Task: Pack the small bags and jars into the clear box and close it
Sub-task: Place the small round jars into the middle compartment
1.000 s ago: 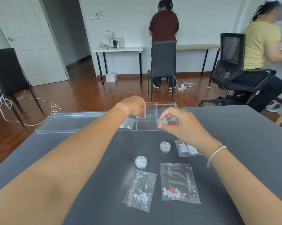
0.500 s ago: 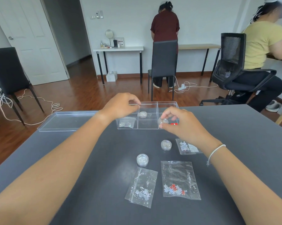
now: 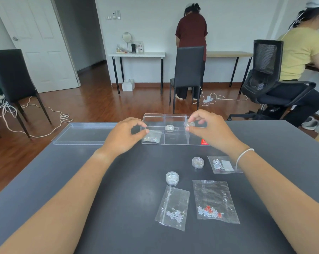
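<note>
white walls point(image 3: 155, 24) and a white panelled door point(image 3: 43, 43) stand over a reddish wood floor point(image 3: 100, 103). a black chair point(image 3: 189, 70) sits before a long white desk point(image 3: 136, 54) bearing a round mirror point(image 3: 126, 37). a mesh office chair point(image 3: 267, 74) stands right, another black chair point(image 3: 12, 76) left, beside loose white cord point(image 3: 45, 114).

Legible text: none. Red label point(image 3: 204, 142) at near right corner of clear box point(image 3: 175, 139): white print, too small to read, possibly a brand mark.
</note>
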{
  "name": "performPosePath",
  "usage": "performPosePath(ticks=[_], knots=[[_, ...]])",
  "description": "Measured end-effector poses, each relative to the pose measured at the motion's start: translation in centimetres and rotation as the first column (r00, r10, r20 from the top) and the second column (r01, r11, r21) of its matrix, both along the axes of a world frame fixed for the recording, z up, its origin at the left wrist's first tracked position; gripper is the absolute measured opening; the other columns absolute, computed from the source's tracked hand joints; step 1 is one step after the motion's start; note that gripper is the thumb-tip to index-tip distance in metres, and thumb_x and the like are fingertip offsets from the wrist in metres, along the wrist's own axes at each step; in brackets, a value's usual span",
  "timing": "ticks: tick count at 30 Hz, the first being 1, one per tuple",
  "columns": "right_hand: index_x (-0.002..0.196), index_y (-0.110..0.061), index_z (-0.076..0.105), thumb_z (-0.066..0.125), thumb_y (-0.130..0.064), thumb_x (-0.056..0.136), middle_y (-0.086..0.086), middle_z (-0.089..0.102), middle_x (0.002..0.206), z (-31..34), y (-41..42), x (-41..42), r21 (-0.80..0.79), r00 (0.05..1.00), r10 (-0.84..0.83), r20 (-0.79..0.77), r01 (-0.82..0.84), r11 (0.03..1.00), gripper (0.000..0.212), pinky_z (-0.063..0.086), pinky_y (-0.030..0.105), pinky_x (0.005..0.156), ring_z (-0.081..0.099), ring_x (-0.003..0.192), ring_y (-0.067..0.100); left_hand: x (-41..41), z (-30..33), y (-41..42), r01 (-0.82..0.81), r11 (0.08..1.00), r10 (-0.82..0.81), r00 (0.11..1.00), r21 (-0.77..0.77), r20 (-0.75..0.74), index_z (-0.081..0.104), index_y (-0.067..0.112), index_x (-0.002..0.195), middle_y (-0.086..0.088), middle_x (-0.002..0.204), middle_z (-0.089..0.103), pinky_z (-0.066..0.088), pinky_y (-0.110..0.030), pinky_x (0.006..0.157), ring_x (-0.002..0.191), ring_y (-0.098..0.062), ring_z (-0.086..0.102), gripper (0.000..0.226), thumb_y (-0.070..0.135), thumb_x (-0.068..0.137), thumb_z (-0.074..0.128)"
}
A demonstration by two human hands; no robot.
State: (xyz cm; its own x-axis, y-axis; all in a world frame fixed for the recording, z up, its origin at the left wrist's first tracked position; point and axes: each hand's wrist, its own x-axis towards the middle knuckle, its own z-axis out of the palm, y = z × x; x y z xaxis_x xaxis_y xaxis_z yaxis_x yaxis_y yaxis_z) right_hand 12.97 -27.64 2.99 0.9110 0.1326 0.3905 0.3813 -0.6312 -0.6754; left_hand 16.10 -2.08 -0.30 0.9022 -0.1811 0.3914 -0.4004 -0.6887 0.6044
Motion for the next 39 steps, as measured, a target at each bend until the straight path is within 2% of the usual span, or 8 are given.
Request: performPosePath(ticks=[5,7,9,18,22,28,34,39], knots=[[0.076,-0.028,0.055,0.067,-0.028,0.077,-0.006,0.062,0.096,0.8,0.7,3.3,-0.152,0.995,-0.015,-0.094,0.0,0.988,0.012,0.035,0.052,0.1,0.054,0.098,0.019,0.0,-0.1,0.2,0.005,1.0,-0.005,1.0,-0.025,0.0,0.066,0.029,0.08,0.013,0.104,0.062,0.036,-0.026,0.093,0.109,-0.009,0.053,0.007,0.027,0.084,0.061],[0.08,-0.024,0.057,0.065,-0.028,0.078,-0.003,0.063,0.099,0.9,1.0,4.6,-0.23,0.992,-0.031,-0.122,0.002,0.973,0.009,0.031,0.045,0.1,0.055,0.101,0.022,0.0,0.0,0.3,0.004,1.0,-0.004,1.0,-0.027,-0.003,0.066,0.03,0.079,0.006,0.113,0.064,0.036,-0.026,0.095,0.112,-0.01,0.053,0.007,0.027,0.083,0.062],[0.081,-0.022,0.059,0.064,-0.03,0.078,0.0,0.065,0.101,0.9,1.4,5.5,-0.309,0.992,-0.046,-0.116,0.008,0.951,0.01,0.025,0.039,0.091,0.055,0.1,0.023,0.0,0.0,0.4,0.004,1.0,-0.004,1.0,-0.028,-0.001,0.065,0.032,0.078,0.005,0.116,0.064,0.036,-0.027,0.096,0.111,-0.01,0.053,0.007,0.028,0.083,0.062],[0.071,-0.019,0.056,0.068,-0.029,0.076,0.005,0.067,0.092,0.7,2.5,7.8,-0.534,0.989,-0.071,-0.133,-0.011,0.845,0.016,0.024,0.046,0.097,0.053,0.092,0.025,-0.1,0.0,0.4,0.014,0.998,-0.013,1.0,-0.057,0.006,0.068,0.027,0.081,0.008,0.108,0.063,0.036,-0.026,0.097,0.109,-0.009,0.054,0.005,0.023,0.081,0.064],[0.074,-0.016,0.06,0.065,-0.027,0.078,0.008,0.067,0.09,0.7,2.8,8.2,-0.61,0.986,-0.095,-0.138,-0.009,0.792,0.013,0.024,0.047,0.096,0.053,0.09,0.026,-0.1,-0.1,0.4,0.018,0.998,-0.018,1.0,-0.052,0.001,0.068,0.024,0.082,0.012,0.105,0.059,0.035,-0.026,0.097,0.108,-0.009,0.053,0.006,0.018,0.079,0.068],[0.082,-0.013,0.069,0.061,-0.019,0.081,0.008,0.068,0.096,0.6,3.0,8.6,-0.636,0.979,-0.125,-0.159,-0.005,0.771,0.01,0.019,0.049,0.101,0.052,0.099,0.027,0.0,-0.2,0.4,0.012,0.999,-0.012,1.0,-0.036,0.006,0.067,0.022,0.085,0.013,0.106,0.058,0.037,-0.028,0.097,0.108,-0.012,0.053,0.01,0.016,0.078,0.068],[0.084,-0.015,0.07,0.053,-0.017,0.084,0.006,0.069,0.099,0.8,2.9,8.0,-0.634,0.986,-0.113,-0.126,0.008,0.773,0.017,0.019,0.049,0.102,0.051,0.101,0.027,0.1,-0.3,0.3,0.011,1.0,-0.01,1.0,-0.028,0.021,0.067,0.023,0.083,0.013,0.104,0.058,0.035,-0.022,0.091,0.101,-0.007,0.052,0.01,0.015,0.077,0.069],[0.08,-0.023,0.07,0.053,-0.022,0.085,-0.005,0.07,0.096,1.7,1.9,4.9,-0.446,0.999,-0.049,-0.006,0.041,0.894,0.018,0.024,0.046,0.101,0.056,0.094,0.02,0.1,-0.4,0.3,0.017,0.999,-0.016,0.999,-0.042,0.029,0.066,0.023,0.082,0.014,0.101,0.059,0.035,-0.021,0.089,0.098,-0.007,0.052,0.011,0.014,0.077,0.069]])
